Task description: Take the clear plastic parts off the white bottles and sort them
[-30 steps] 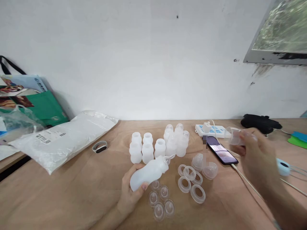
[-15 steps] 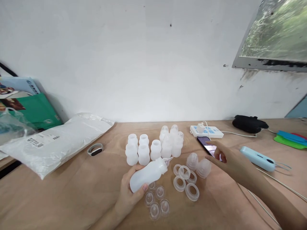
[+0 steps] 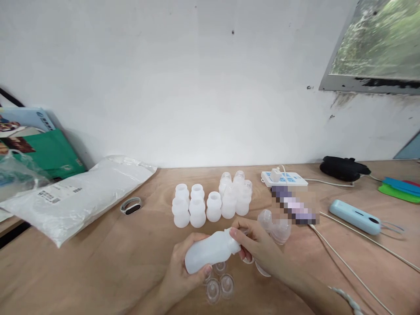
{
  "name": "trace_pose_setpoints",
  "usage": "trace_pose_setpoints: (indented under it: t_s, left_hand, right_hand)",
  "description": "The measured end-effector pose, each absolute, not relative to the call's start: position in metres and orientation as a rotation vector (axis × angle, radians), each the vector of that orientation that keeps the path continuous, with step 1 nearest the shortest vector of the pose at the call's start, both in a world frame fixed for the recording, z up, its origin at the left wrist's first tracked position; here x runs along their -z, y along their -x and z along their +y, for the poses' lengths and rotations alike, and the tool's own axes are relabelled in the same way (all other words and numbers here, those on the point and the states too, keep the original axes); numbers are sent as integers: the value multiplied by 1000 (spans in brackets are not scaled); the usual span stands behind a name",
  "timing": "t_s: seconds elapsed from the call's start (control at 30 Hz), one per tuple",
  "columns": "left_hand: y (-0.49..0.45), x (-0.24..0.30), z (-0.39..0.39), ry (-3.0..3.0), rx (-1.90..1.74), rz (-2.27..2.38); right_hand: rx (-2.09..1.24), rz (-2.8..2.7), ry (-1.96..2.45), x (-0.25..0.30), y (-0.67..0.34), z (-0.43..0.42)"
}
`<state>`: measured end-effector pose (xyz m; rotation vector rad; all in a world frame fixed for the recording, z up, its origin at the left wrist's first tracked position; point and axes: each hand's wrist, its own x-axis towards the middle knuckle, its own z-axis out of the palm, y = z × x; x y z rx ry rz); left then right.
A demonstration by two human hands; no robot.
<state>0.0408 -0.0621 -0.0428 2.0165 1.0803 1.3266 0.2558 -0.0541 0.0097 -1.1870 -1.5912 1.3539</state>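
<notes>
I am holding a milky-white, soft-looking plastic bottle [image 3: 208, 253] above a brown wood-grain bench [image 3: 98, 275], about midway along the bench's width, well in front of its back edge. The bottle lies tilted in the air, its neck pointing right and a little up. My left hand [image 3: 187, 262] is wrapped around its body, thumb below and fingers over the top. My right hand [image 3: 249, 245] pinches the neck end between thumb and fingers; just what lies under those fingertips I cannot tell. A pale braided band [image 3: 346, 299] circles my right wrist.

Below the bottle, on the bench, sit several clear, round teat pieces [image 3: 220, 286], partly hidden by my left hand. Flat, translucent rings [image 3: 262, 267] show from under my right hand, with clear domed covers [image 3: 280, 231] just behind them.

Nearer the back edge, five small, white, waisted bottles [image 3: 197, 212] stand upright and open-topped; touching or just beside them on the right is a cluster of similar white bottles with clear domed tops [image 3: 234, 197]. A white power strip [image 3: 297, 179] lies by the back edge, right of the cluster, and a shiny white plastic parcel [image 3: 95, 188] lies toward the back left corner
</notes>
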Motion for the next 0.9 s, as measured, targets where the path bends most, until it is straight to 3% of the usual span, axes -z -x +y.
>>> trace_pose_setpoints:
  t_s: [0.13,0.37,0.57,0.9]
  left_hand:
    - [-38,51,-59,-1936,-1300,1140]
    - [-41,38,-55,-1619,-1235,1078]
    - [-41,42,-55,-1759,-1239,1100]
    - [-38,51,-55,-1744,-1283,1130]
  right_hand:
    - [-1304,-1643,1204,-11,-260,-54]
    - [-778,-2148,846,-18,-279,-52]
    - [-920,-2036,1199,-23,-276,-56]
    - [-985,-2053,1148,-22,-278,-54]
